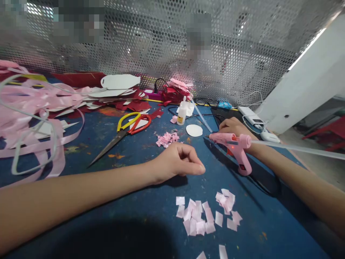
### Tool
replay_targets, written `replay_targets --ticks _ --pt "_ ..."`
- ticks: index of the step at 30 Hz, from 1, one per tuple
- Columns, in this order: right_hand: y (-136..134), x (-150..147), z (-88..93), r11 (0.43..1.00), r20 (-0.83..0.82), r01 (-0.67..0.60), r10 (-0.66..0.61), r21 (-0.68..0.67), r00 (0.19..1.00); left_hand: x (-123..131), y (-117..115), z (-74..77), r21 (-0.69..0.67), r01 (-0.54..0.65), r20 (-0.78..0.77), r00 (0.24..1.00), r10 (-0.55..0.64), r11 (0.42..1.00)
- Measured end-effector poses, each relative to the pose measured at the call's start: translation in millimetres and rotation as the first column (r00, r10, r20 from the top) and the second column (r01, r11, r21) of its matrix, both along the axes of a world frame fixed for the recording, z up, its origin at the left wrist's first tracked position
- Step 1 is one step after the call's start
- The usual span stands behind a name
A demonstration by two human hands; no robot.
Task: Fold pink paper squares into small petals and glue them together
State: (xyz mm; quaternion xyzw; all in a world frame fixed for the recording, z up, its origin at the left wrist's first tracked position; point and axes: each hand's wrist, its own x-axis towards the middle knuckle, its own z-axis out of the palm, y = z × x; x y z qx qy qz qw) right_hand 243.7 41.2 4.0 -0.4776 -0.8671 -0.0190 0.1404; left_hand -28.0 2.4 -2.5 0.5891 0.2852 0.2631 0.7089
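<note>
The left hand is over the middle of the counter, its fingers curled and closed together at the tips. The right hand is toward the right edge, just beyond the pink glue gun; its fingers are largely hidden, so I cannot tell whether they grip anything. Pale pink squares lie toward the near edge, a white disc nearer the far edge.

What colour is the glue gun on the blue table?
The glue gun is pink; it shows best in the head view.
</note>
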Motion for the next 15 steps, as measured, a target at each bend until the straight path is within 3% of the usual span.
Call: replay_targets --ticks 6,15 --pt "14 14 -2.4 0.992 0.197 -0.117 0.122 -0.036 0.973 2 0 1.2 -0.144 -0.084 0.145 0.984 0.105 0.986" --pt "12 16 6.5 0.983 0.147 -0.167 0.177 -0.080 0.973 1 -1 3.7 -0.215 -0.013 0.182 0.982 0.053 0.977"
